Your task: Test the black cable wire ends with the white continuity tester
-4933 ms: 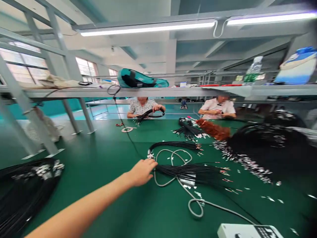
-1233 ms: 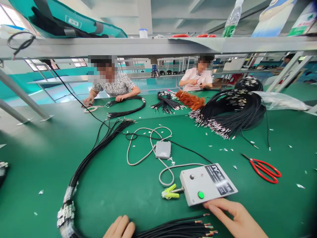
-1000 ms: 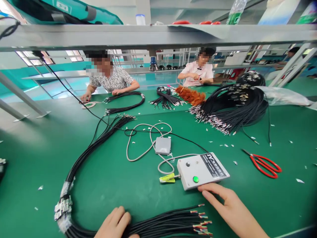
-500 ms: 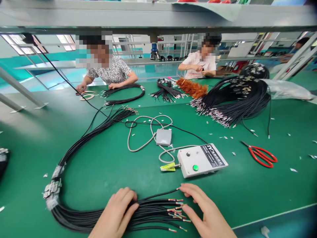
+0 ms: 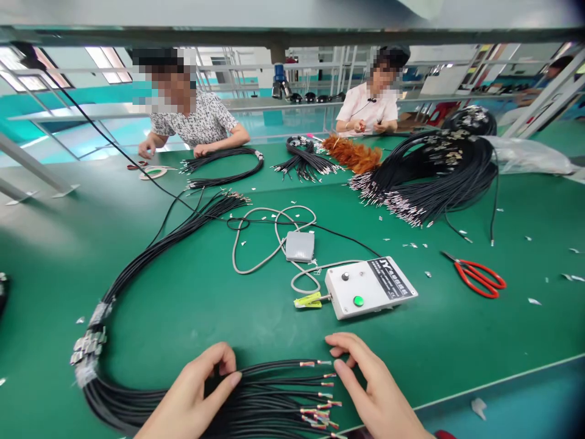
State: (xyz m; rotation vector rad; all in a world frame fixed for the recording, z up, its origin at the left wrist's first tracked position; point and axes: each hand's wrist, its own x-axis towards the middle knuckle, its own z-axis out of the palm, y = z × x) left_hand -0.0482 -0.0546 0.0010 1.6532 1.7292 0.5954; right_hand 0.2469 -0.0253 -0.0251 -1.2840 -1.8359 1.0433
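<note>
A thick bundle of black cables (image 5: 132, 399) curves along the left of the green table, bound by white tape and metal connectors (image 5: 89, 346). My left hand (image 5: 196, 387) rests over the bundle near its lower end, thumb and fingers around some cables. My right hand (image 5: 365, 378) is just right of the stripped cable ends (image 5: 315, 414), thumb and fingers apart, with nothing held. Beyond the hands lies a white box (image 5: 370, 286) with a lit green button and a yellow-taped tip (image 5: 308, 300).
A grey pedal (image 5: 300, 246) with a looped cord lies mid-table. Red-handled scissors (image 5: 479, 277) are at the right. More black cables (image 5: 425, 177) and an orange fluffy bundle (image 5: 351, 153) lie farther back. Two people (image 5: 196, 122) sit across the table.
My right fingers have come off a cable end at the top of the bundle. My left hand has shifted left slightly. The left person's hand has left the scissors.
</note>
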